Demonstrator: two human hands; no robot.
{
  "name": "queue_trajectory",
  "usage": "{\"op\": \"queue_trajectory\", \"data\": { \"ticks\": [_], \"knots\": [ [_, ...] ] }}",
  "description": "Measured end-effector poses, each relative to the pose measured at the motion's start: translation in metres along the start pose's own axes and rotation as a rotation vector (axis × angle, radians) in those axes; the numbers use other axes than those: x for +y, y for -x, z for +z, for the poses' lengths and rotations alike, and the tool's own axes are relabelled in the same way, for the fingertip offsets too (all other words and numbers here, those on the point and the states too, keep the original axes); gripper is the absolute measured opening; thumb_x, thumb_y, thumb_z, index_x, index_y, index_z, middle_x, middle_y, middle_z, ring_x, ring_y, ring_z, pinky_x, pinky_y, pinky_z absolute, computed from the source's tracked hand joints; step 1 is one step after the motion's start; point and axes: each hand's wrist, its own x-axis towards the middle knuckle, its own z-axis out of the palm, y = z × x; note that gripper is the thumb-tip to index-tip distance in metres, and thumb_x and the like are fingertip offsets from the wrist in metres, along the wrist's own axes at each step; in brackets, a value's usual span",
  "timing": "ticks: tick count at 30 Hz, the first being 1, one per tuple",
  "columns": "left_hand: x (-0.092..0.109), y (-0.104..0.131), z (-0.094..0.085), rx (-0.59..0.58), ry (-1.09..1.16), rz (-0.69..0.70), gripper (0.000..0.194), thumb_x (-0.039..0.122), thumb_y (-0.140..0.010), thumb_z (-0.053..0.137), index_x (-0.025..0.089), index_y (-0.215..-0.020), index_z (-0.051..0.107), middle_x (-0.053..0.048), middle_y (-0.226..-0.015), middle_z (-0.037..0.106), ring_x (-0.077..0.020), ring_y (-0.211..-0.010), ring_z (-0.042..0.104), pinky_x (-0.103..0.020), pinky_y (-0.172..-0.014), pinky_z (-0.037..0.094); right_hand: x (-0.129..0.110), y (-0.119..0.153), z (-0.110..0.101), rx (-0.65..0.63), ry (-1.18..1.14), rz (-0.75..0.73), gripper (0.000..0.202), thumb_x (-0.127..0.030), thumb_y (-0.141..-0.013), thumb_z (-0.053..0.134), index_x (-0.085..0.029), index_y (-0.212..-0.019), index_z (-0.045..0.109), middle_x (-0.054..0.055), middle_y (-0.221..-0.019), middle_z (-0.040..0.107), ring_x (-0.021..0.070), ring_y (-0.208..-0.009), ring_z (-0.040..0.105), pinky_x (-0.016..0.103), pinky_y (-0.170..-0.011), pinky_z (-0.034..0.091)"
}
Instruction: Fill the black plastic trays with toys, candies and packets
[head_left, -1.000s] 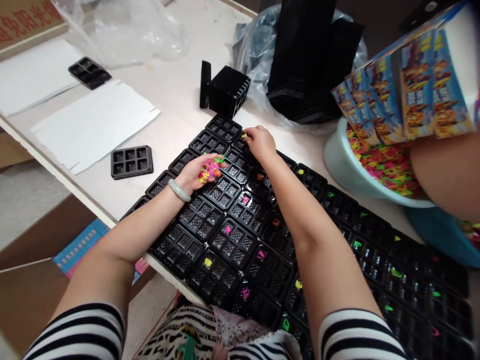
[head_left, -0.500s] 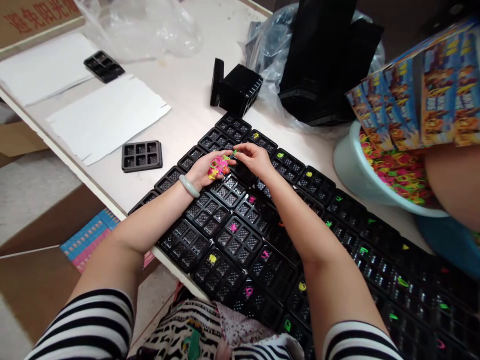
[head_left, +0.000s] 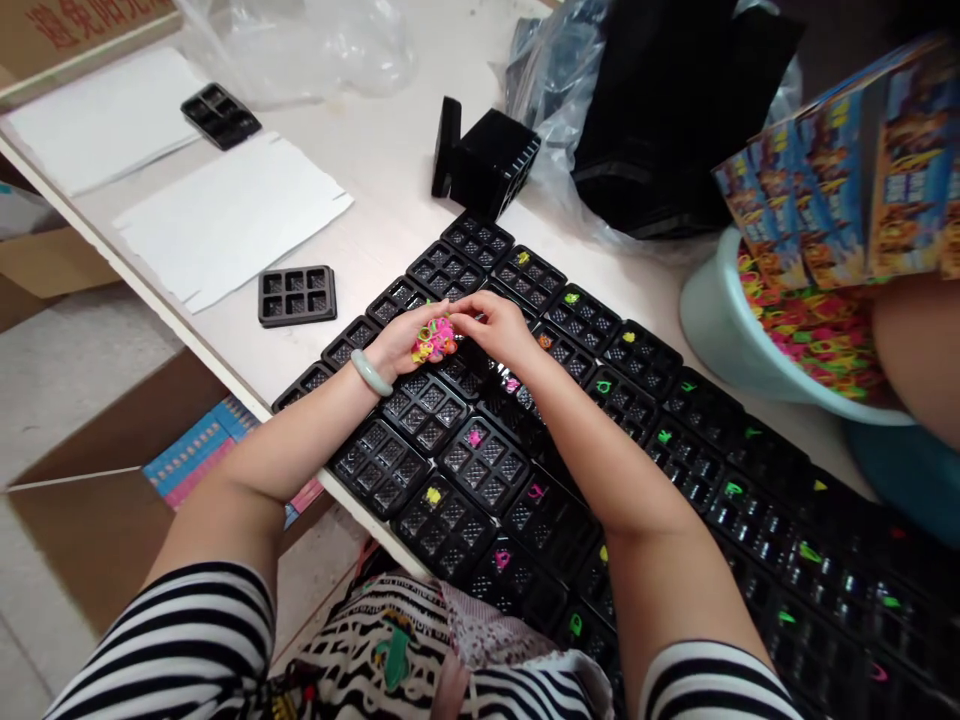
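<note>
My left hand [head_left: 409, 340], a pale green bangle at its wrist, is cupped palm up around a heap of small coloured plastic pieces [head_left: 433, 340] in pink, yellow, green and orange. My right hand [head_left: 491, 325] has its fingers bent together at the left fingertips; whatever they pinch is hidden. Beneath both hands lie rows of black six-compartment trays [head_left: 424, 410]. Single pieces sit in several trays, such as a pink piece [head_left: 475, 438] and a yellow piece [head_left: 433, 496]. A green bit [head_left: 429, 300] shows just beyond the left fingers.
A pale blue basin [head_left: 701, 310] of coloured pieces stands at right, beside printed cards [head_left: 832, 190] and another person's arm [head_left: 915, 340]. Stacked black trays [head_left: 491, 165], a loose tray [head_left: 298, 296], white sheets [head_left: 236, 220] and clear plastic bags are on the table. An open carton [head_left: 82, 440] sits below left.
The right fingers, which held a green piece over the trays, are now against the left fingertips and that piece no longer shows in them. The view has shifted slightly.
</note>
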Motion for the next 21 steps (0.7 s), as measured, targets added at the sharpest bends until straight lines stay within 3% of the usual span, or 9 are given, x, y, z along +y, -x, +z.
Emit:
{"op": "queue_trajectory", "data": {
  "ticks": [5, 9, 13, 21],
  "knots": [
    [-0.005, 0.011, -0.001, 0.013, 0.008, -0.015, 0.024, 0.029, -0.108, 0.047, 0.011, -0.099, 0.061, -0.001, -0.063, 0.065, -0.0124, -0.043, 0.065, -0.015, -0.034, 0.039, -0.003, 0.009, 0.009, 0.016, -0.025, 0.026, 0.014, -0.026, -0.080, 0.077, -0.022, -0.094, 0.079, 0.003, -0.093, 0.074, 0.0187, -0.084, 0.065, 0.036, -0.084, 0.054],
    [-0.009, 0.019, -0.002, 0.015, 0.037, -0.034, 0.033, 0.027, -0.110, 0.040, 0.010, -0.093, 0.062, -0.003, -0.066, 0.067, -0.0116, -0.043, 0.064, -0.015, -0.031, 0.037, -0.005, 0.014, 0.013, 0.013, -0.156, 0.114, 0.013, -0.032, -0.083, 0.074, -0.022, -0.089, 0.076, 0.002, -0.088, 0.073, 0.0186, -0.080, 0.068, 0.036, -0.080, 0.057],
    [-0.011, 0.025, -0.008, -0.007, 0.063, -0.035, 0.025, 0.026, -0.106, 0.049, 0.010, -0.092, 0.063, -0.006, -0.072, 0.070, -0.0106, -0.045, 0.064, -0.014, -0.032, 0.038, -0.005, 0.017, 0.012, -0.015, -0.328, 0.231, 0.024, -0.042, -0.081, 0.076, -0.021, -0.090, 0.074, 0.002, -0.083, 0.075, 0.0170, -0.074, 0.069, 0.033, -0.074, 0.059],
    [-0.017, 0.025, -0.004, 0.040, 0.044, 0.002, 0.013, 0.022, -0.100, 0.060, 0.011, -0.094, 0.063, -0.006, -0.074, 0.070, -0.0104, -0.045, 0.063, -0.015, -0.033, 0.037, -0.001, 0.020, 0.022, 0.118, -0.439, 0.364, 0.021, -0.038, -0.075, 0.080, -0.022, -0.081, 0.068, -0.003, -0.072, 0.071, 0.0143, -0.067, 0.068, 0.030, -0.071, 0.059]
  ]
}}
